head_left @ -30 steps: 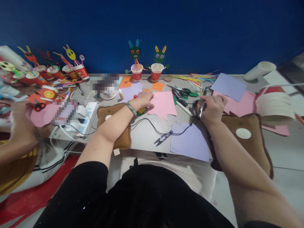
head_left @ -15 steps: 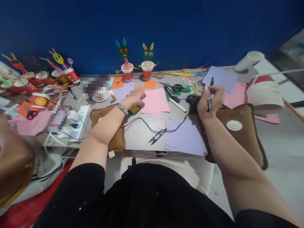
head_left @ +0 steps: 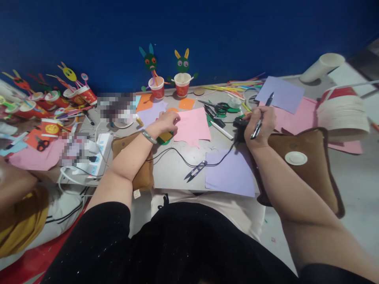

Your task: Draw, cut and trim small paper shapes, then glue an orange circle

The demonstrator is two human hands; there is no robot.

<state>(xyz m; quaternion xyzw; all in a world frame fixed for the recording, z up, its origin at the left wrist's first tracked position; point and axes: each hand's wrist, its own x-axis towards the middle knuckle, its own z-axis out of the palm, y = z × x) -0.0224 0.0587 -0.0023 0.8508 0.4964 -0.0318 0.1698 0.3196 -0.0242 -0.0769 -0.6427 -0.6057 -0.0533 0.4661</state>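
Pink notched paper sheet [head_left: 194,123]: on the pale grey table [head_left: 170,175], mid-scene, just right of the left hand [head_left: 168,121], its near edge ragged with cut-outs.
Sheet slipping: likely if the left hand presses only its left edge; the right side has nothing visibly weighting it, so a sideways push could turn it.
Stray ink: possible if the slim black-and-silver pen [head_left: 269,101] is uncapped, which I cannot tell, and its lower end brushes paper.
Thin black cable [head_left: 171,148]: runs near the sheet towards the right hand [head_left: 261,125] and meets the small black metal thread snips [head_left: 195,172]; an arm catching it could drag them.
Left fingers: loosely bent, their tips at the sheet's left edge; whether they pinch it or merely rest there, I cannot tell.
Right fingers: closed around the pen, which slants with its upper end far and right, its lower end near and left, well apart from the pink sheet.
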